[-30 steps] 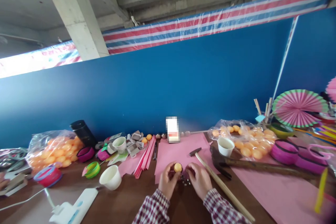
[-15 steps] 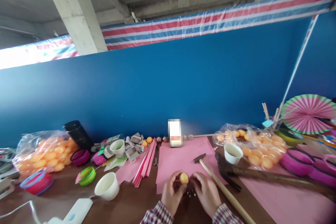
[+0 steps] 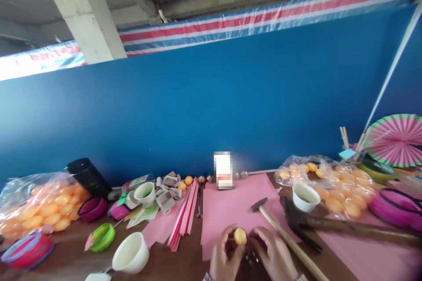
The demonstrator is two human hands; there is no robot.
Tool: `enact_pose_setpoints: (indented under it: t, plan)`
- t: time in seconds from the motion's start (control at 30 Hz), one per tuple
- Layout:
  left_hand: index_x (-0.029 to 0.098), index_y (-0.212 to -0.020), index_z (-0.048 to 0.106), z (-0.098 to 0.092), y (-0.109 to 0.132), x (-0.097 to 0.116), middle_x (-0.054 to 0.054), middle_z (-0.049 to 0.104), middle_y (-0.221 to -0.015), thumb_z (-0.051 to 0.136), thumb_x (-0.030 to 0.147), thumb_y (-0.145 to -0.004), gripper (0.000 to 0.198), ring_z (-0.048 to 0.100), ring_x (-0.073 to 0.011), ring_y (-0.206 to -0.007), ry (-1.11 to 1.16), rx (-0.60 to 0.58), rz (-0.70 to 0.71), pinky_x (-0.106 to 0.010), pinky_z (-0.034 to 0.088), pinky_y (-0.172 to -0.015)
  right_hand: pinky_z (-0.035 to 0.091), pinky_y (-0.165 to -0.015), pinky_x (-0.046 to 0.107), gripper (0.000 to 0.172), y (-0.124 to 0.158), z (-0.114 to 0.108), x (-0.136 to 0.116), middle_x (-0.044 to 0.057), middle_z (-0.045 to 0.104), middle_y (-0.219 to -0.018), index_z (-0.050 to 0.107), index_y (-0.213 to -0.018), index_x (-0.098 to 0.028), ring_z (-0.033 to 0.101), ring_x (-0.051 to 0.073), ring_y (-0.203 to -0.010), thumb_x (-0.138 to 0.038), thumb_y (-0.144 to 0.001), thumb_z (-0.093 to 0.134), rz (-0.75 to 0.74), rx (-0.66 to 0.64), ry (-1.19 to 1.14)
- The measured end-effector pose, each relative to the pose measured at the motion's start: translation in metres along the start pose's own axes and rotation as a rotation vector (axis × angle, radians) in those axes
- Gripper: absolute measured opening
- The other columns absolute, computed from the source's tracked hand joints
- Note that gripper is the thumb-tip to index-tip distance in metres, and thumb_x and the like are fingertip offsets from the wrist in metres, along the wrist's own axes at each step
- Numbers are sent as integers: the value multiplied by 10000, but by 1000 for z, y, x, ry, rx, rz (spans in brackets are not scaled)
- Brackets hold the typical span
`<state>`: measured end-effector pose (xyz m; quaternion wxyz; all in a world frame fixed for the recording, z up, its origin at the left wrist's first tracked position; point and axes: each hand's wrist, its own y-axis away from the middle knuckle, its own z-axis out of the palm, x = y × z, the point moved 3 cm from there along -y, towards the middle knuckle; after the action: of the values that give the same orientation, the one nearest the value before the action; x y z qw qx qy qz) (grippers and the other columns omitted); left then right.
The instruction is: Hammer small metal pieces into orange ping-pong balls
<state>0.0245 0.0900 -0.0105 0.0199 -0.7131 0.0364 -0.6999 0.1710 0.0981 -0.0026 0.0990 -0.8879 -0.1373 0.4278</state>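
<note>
My left hand [image 3: 224,252] grips an orange ping-pong ball [image 3: 240,236] between thumb and fingers, low over the table. Close on its right is my right hand [image 3: 273,250], its fingers curled in toward the ball; whatever is at its fingertips is hidden. Between the two hands, small dark shiny bits [image 3: 251,258] show below the ball, too small to name. Pink paper [image 3: 235,210] lies just beyond my hands. A hammer [image 3: 280,230] with a wooden handle rests to the right of my right hand, its head on the paper.
On the right lie a wooden-handled dark tool [image 3: 356,227], a white cup [image 3: 306,197] and a clear bag of orange balls [image 3: 349,184]. Folded pink strips [image 3: 185,215], a white cup [image 3: 131,252] and another ball bag [image 3: 49,204] are on the left. A blue partition [image 3: 198,109] stands behind.
The view has shifted, so the table things at left appear farther left and my hands lower. My left hand still holds the ball; my right hand stays beside it.
</note>
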Motion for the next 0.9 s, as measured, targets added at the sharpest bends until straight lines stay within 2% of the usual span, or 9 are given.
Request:
enact_pose_setpoints:
  t: [0.07, 0.27, 0.43, 0.6, 0.7, 0.8, 0.9]
  plan:
    - [169, -1049, 532, 0, -1, -7, -92, 629, -867, 601, 402, -641, 475, 563, -144, -611, 10, 36, -3, -257, 475, -574, 410, -614, 238, 153, 0, 1, 1, 20, 587, -715, 508, -744, -208, 560, 144, -668, -266, -819, 389, 7, -13, 4]
    - [161, -1073, 525, 0, -1, -17, -96, 642, -811, 590, 463, -630, 541, 576, -159, -624, 13, 29, -42, -262, 486, -590, 392, -615, 232, 148, -1, -2, -3, 10, 587, -724, 521, -734, -205, 547, 136, -672, -236, -811, 398, 55, -32, 7]
    - [175, -1060, 547, -1, 0, -14, -102, 644, -882, 580, 510, -614, 558, 599, -191, -717, -29, 50, -43, -270, 497, -631, 377, -620, 230, 120, -1, -6, -10, 7, 587, -731, 541, -740, -200, 536, 138, -701, -217, -787, 431, 73, 21, 9]
    - [170, -1063, 525, -2, 0, -12, -92, 647, -901, 601, 468, -616, 542, 607, -197, -766, 41, 31, -75, -282, 496, -692, 352, -603, 219, 92, 0, -6, -13, -12, 573, -730, 546, -757, -207, 514, 126, -700, -179, -760, 459, 82, 43, 65]
    - [170, -1060, 523, -6, -2, -7, -90, 638, -945, 615, 433, -618, 522, 603, -211, -823, 33, 20, -85, -291, 497, -717, 337, -615, 222, 109, 0, -9, -17, -14, 565, -745, 542, -761, -207, 496, 127, -728, -151, -764, 449, 36, 42, 132]
    - [168, -1069, 509, -6, -3, 1, -99, 594, -1059, 610, 370, -650, 476, 575, -221, -924, 11, -47, -70, -311, 475, -796, 327, -655, 244, 135, 0, -14, -22, -8, 565, -754, 547, -745, -201, 480, 132, -738, -132, -774, 435, -31, 33, 228]
    - [157, -1091, 480, -5, -3, 7, -111, 604, -1026, 597, 345, -670, 476, 586, -214, -897, 2, -48, -53, -327, 473, -806, 327, -674, 258, 186, -1, -16, -20, 19, 562, -757, 563, -722, -185, 472, 139, -738, -134, -800, 402, -38, 50, 313]
